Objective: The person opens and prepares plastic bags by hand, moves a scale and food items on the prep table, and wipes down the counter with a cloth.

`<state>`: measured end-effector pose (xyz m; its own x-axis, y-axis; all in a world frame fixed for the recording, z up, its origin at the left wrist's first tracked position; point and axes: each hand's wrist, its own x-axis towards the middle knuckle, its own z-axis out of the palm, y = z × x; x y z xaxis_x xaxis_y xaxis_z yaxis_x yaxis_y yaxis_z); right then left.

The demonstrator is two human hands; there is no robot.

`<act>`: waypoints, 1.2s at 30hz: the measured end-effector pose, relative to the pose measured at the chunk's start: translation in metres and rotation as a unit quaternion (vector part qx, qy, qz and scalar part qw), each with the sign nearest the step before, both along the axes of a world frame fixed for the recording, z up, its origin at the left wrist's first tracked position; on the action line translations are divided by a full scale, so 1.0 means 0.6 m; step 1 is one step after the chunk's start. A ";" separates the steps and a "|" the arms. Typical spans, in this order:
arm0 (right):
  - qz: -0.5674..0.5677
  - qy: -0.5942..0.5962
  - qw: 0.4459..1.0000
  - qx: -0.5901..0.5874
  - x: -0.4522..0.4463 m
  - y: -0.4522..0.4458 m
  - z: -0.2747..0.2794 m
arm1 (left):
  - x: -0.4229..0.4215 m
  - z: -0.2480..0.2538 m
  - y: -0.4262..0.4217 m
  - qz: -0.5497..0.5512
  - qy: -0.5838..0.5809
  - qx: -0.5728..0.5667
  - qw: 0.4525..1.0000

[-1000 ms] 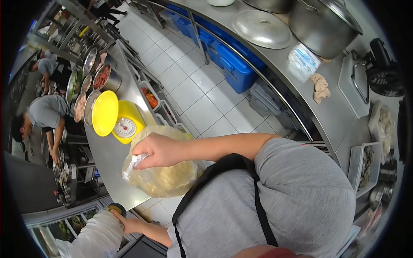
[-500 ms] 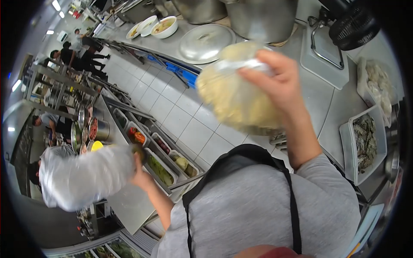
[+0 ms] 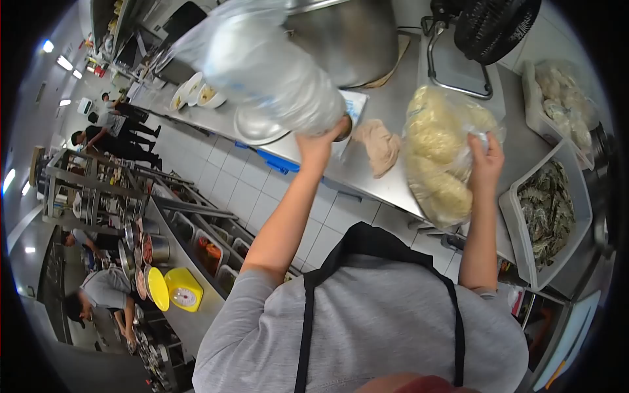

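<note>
My left hand [image 3: 318, 147] is wrapped round the dark end of a long bundle of clear plastic bags [image 3: 275, 72], raised above the steel counter [image 3: 367, 173]. The bundle covers part of a large pot and a round lid. On the right, my right hand [image 3: 486, 160] grips the gathered plastic of a bag of pale yellow food [image 3: 436, 141], which is at the counter's front edge; whether it rests there I cannot tell. Between the two bags lies a crumpled beige cloth [image 3: 380, 147].
A tub of shrimp [image 3: 547, 209] stands right of my right hand, with a black fan [image 3: 498, 29] behind. Bowls [image 3: 209, 97] sit at the counter's far end. Across the aisle are a yellow scale [image 3: 183, 289] and a co-worker [image 3: 105, 288]; more people stand farther off.
The view has swung toward the counter with the pots. The yellow food bag has gone from the scale's table to this counter, and the plastic bundle has moved over it too.
</note>
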<state>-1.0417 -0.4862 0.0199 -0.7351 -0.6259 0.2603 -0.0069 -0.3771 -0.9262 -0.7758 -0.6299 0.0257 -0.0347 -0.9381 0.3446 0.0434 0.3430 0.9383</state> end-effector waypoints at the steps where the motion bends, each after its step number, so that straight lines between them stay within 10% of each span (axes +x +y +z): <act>1: -0.014 -0.015 1.000 -0.009 0.012 -0.005 0.001 | -0.035 -0.010 -0.017 0.015 -0.023 -0.013 1.000; 4: 0.018 0.157 0.985 0.070 0.022 -0.002 -0.006 | -0.116 -0.046 -0.055 0.020 -0.033 -0.014 0.999; 15: -0.076 0.166 0.982 0.052 0.032 -0.053 0.001 | -0.242 -0.135 -0.141 0.081 -0.108 -0.052 0.990; 23: -0.058 0.150 0.987 0.015 0.038 -0.077 -0.006 | -0.189 -0.116 -0.154 -0.089 -0.145 -0.025 0.985; 25: -0.044 0.145 0.988 0.006 0.039 -0.077 -0.005 | -0.123 -0.087 -0.125 0.034 -0.585 -0.085 0.806; 28: -0.037 0.139 0.990 0.002 0.040 -0.078 -0.007 | -0.035 -0.078 -0.097 0.037 -0.623 0.138 0.769; 36: -0.075 0.157 0.985 -0.014 0.050 -0.089 -0.025 | -0.021 -0.143 -0.090 -0.079 -0.363 0.016 0.928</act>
<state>-1.0117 -0.5399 0.0046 -0.6989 -0.5061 0.5054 -0.3493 -0.3751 -0.8587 -0.7884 -0.6837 -0.0603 -0.3843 -0.9110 0.1496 -0.5568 0.3580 0.7496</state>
